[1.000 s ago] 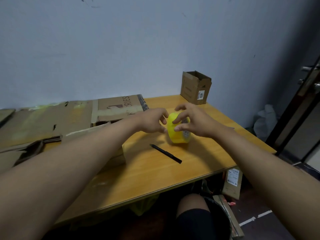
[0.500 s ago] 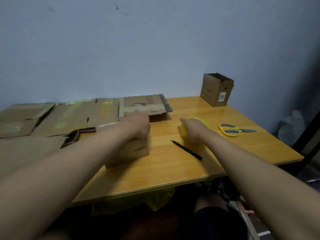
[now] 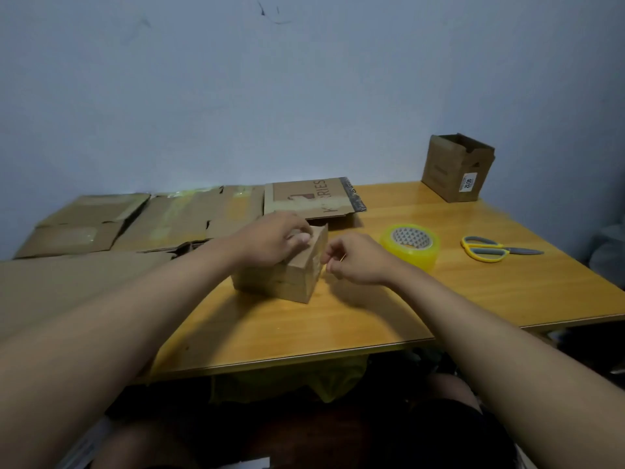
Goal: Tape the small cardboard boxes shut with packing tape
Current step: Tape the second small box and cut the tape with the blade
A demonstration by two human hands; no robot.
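A small brown cardboard box (image 3: 287, 282) stands on the wooden table (image 3: 372, 316), its top flap raised at the right. My left hand (image 3: 270, 240) lies on top of the box, and its fingers and thumb grip that flap. Just right of the box is my right hand (image 3: 351, 262), fingers curled and thumb against forefinger, with nothing visible between them. The yellow packing tape roll (image 3: 411, 245) lies flat on the table behind my right hand, with nothing touching it.
Yellow-handled scissors (image 3: 490, 250) lie right of the tape. An open small box (image 3: 456, 167) with a white label stands at the back right corner. Flattened cardboard sheets (image 3: 152, 225) cover the table's left and back. The front table edge runs just below my forearms.
My right hand let go of the tape roll and moved left to the box. My left hand went from the roll to the box and drew it toward the table's middle.
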